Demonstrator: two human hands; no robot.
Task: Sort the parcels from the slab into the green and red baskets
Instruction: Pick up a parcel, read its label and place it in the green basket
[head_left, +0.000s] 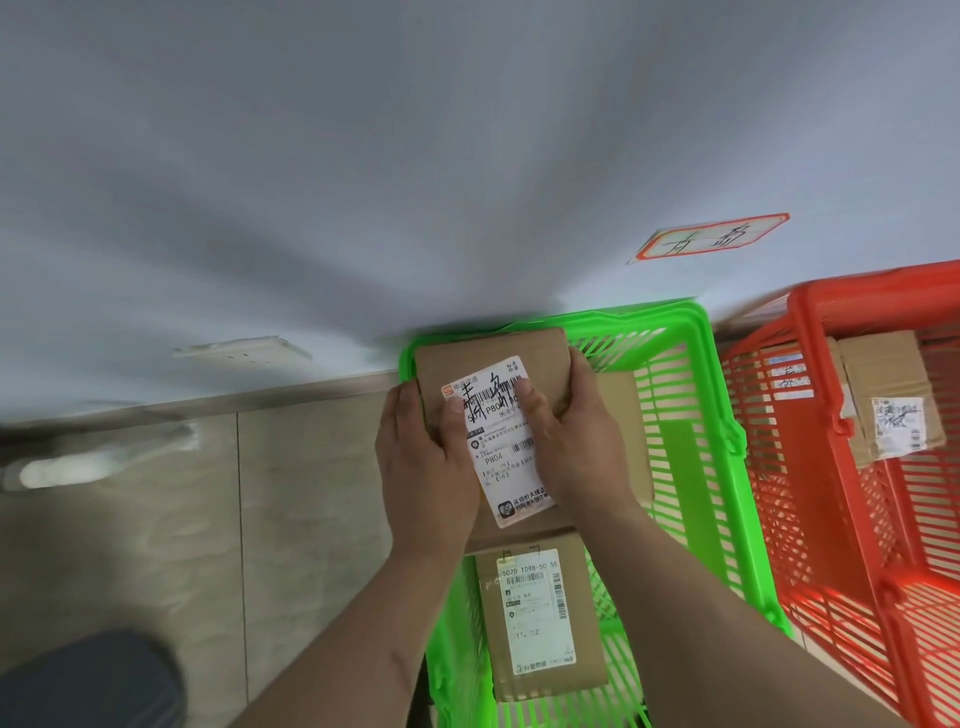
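You are holding a parcel (491, 384) over the far end of the green basket (696, 415), both hands gripping it. Your left hand (423, 467) is clasping its left edge, thumb lying on the white label (506, 441). Your right hand (576, 452) is wrapping the right edge, thumb pressing on the label's barcode. A second box (540, 618) is already lying in the green basket, nearer you. The red basket (831, 467) is standing just beside it on the right, holding another box (888, 395). A red-framed sign (711, 236) is sticking to the wall (363, 156).
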